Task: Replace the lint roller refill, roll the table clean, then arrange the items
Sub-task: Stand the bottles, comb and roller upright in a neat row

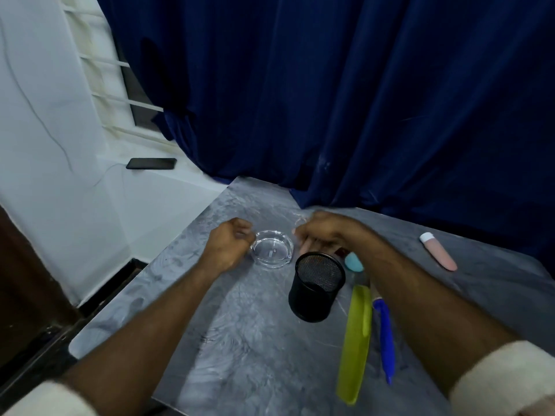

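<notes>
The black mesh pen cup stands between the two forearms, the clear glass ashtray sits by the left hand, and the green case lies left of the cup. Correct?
Not quite. In the head view the green case lies right of the black mesh pen cup, beside the blue pen. The rest holds: the cup stands between the forearms and the clear glass ashtray sits by the left hand.

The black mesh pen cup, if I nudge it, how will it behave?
The black mesh pen cup looks empty and see-through, so probably light. It stands tall and narrow, so a high push may tip it; once on its round side it could roll.
</notes>
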`<control>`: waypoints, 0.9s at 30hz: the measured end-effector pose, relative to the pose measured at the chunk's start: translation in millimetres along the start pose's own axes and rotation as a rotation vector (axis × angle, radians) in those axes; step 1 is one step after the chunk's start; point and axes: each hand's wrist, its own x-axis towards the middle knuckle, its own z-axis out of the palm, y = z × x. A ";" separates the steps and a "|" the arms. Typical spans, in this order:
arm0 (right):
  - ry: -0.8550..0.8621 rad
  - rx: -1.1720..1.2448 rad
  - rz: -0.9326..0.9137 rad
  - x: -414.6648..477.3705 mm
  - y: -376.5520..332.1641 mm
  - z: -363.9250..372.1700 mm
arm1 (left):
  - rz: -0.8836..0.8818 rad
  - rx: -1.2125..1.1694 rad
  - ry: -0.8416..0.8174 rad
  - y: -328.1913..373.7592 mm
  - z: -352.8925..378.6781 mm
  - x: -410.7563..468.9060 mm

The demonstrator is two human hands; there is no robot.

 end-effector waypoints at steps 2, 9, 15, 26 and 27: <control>0.120 0.214 -0.048 -24.1 12.0 -11.3 | 0.084 -0.057 -0.025 3.4 -5.0 -27.2; 0.387 0.508 -0.136 -111.0 65.1 8.5 | 0.297 -0.175 -0.249 10.3 28.2 -115.6; 0.429 0.631 -0.197 -129.4 76.4 67.4 | 0.345 -0.047 -0.123 7.4 56.5 -124.7; 0.356 0.720 -0.404 -111.7 43.7 107.2 | 0.339 -0.142 0.056 -17.6 5.6 -129.5; 0.340 0.722 -0.408 -110.0 39.7 112.1 | 0.334 -0.133 0.058 -20.6 -0.4 -129.9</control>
